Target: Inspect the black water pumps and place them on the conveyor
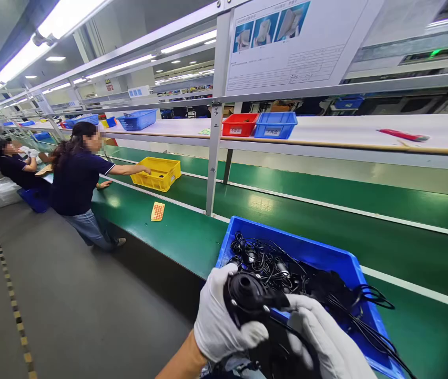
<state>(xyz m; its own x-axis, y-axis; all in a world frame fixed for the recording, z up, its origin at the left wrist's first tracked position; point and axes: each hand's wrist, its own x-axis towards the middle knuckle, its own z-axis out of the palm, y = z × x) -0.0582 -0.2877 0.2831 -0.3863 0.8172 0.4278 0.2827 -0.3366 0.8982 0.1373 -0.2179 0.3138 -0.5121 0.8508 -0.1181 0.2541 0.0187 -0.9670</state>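
The blue bin (287, 239) is sitting at the bench (169, 231) edge, open surface lying leftward; our left hand (224, 321) and right hand (326, 337) are clasping a black corded device (245, 295) at its near rim.

Your left hand (221, 322) and your right hand (326, 342) each wear a soft white glove, a bit creased. Behind the left hand, your arm is bare.

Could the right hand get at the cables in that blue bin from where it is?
Probably yes. The right hand hovers at the near edge of the open bin, and nothing covers the cables. It does touch the black part gripped by the left hand.
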